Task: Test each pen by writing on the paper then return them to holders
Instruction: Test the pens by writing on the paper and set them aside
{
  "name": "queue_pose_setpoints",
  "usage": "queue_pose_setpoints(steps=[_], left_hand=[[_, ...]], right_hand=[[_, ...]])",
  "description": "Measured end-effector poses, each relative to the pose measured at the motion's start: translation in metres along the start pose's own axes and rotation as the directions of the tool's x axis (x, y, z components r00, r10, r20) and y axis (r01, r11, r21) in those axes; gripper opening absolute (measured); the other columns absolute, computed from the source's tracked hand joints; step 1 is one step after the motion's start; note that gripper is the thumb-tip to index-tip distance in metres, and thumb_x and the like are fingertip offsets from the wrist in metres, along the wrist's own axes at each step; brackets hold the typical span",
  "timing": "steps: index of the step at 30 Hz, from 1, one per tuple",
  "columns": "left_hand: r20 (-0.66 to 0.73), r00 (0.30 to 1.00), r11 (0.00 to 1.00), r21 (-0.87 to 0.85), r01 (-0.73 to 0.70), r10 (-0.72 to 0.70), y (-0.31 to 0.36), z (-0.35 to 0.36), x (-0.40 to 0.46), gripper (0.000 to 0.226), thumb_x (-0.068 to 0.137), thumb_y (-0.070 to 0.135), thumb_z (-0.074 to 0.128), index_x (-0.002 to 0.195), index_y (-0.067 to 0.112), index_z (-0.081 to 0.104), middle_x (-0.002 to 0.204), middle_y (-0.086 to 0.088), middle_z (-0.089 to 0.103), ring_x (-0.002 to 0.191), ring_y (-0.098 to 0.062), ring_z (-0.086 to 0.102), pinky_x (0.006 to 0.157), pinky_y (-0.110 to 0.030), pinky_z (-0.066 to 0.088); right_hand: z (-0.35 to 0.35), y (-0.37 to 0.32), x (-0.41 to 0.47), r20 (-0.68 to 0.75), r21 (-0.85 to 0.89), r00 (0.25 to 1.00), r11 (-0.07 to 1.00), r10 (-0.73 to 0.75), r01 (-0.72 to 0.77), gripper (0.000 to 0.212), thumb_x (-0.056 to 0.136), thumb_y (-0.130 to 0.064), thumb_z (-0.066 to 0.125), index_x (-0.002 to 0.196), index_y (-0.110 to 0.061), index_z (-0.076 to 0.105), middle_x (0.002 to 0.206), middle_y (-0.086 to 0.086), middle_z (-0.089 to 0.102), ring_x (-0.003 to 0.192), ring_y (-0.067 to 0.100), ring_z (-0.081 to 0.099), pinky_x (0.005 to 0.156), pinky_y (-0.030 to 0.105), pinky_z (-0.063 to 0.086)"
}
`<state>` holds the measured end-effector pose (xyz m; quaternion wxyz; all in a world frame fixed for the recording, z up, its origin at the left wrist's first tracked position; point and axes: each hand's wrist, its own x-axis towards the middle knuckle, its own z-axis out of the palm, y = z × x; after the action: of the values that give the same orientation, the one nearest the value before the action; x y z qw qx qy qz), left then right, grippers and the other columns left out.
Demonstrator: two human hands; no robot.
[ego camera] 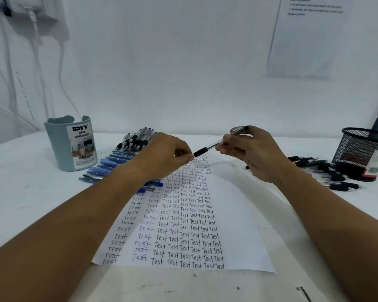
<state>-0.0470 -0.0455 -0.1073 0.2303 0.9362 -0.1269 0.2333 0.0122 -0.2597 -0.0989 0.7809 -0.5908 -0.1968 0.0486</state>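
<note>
Both my hands hold one black pen (pixel 207 148) in the air above the far end of the paper (pixel 238 225). My left hand (pixel 164 155) pinches its tip end, where a cap may sit. My right hand (pixel 249 149) grips the clear barrel and the clip end. The paper lies in the middle of the table, with several columns of the handwritten word "Test". A blue-grey desk organizer (pixel 71 144) stands at the back left. At the far right stands a black mesh holder (pixel 362 149).
Blue pens (pixel 109 166) lie in a row left of the paper, with black pens (pixel 138 139) bunched behind them. More black pens (pixel 327 173) lie scattered beside the mesh holder. White wall behind carries cables on the left and a printed sheet (pixel 303 38) upper right.
</note>
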Motion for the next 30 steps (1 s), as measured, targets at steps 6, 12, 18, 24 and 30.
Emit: queue_pose_setpoints(steps=[6, 12, 18, 24, 30], left_hand=[[-0.155, 0.971, 0.973, 0.114, 0.202, -0.183, -0.024, -0.014, 0.001, 0.012, 0.088, 0.022, 0.066, 0.089, 0.013, 0.074, 0.073, 0.000, 0.067, 0.064, -0.018, 0.062, 0.062, -0.029, 0.050], [-0.278, 0.910, 0.892, 0.251, 0.377, -0.307, -0.041, -0.025, 0.000, 0.019, 0.090, 0.018, 0.057, 0.075, 0.009, 0.065, 0.075, -0.014, 0.065, 0.072, -0.028, 0.060, 0.068, -0.033, 0.049], [-0.269, 0.891, 0.842, 0.314, 0.439, -0.365, -0.056, -0.021, 0.008, 0.021, 0.088, 0.019, 0.057, 0.079, 0.003, 0.067, 0.077, -0.016, 0.064, 0.075, -0.031, 0.060, 0.070, -0.036, 0.051], [-0.239, 0.886, 0.819, 0.341, 0.460, -0.398, -0.065, -0.014, 0.015, 0.021, 0.086, 0.019, 0.059, 0.078, 0.001, 0.064, 0.075, -0.017, 0.059, 0.073, -0.033, 0.057, 0.065, -0.033, 0.047], [-0.224, 0.892, 0.817, 0.360, 0.451, -0.393, -0.070, -0.011, 0.020, 0.025, 0.091, 0.025, 0.061, 0.093, 0.000, 0.068, 0.089, -0.020, 0.064, 0.082, -0.034, 0.061, 0.074, -0.036, 0.051]], right_hand=[[-0.021, -0.002, 0.009, -0.054, -0.909, 0.978, 0.415, -0.202, 0.035, 0.018, 0.091, -0.012, 0.058, 0.105, -0.023, 0.059, 0.097, -0.004, 0.067, 0.085, 0.016, 0.063, 0.074, 0.026, 0.051], [-0.031, -0.003, 0.014, -0.152, -0.980, 0.988, -0.131, -0.013, -0.152, 0.031, 0.089, -0.011, 0.052, 0.115, -0.022, 0.063, 0.119, 0.002, 0.060, 0.119, 0.027, 0.047, 0.102, 0.042, 0.034], [-0.030, -0.002, 0.014, -0.161, -0.967, 0.987, -0.194, -0.026, -0.163, 0.029, 0.086, -0.004, 0.049, 0.111, -0.013, 0.062, 0.111, 0.008, 0.060, 0.110, 0.030, 0.050, 0.098, 0.040, 0.034], [-0.031, -0.002, 0.012, -0.143, -0.952, 0.990, -0.271, -0.017, -0.142, 0.024, 0.089, -0.006, 0.050, 0.111, -0.009, 0.059, 0.110, 0.011, 0.060, 0.105, 0.031, 0.049, 0.094, 0.038, 0.035], [-0.031, 0.003, 0.013, -0.076, -0.940, 0.997, -0.333, -0.010, -0.075, 0.033, 0.085, -0.002, 0.046, 0.112, -0.016, 0.060, 0.111, 0.007, 0.061, 0.111, 0.029, 0.048, 0.091, 0.038, 0.033]])
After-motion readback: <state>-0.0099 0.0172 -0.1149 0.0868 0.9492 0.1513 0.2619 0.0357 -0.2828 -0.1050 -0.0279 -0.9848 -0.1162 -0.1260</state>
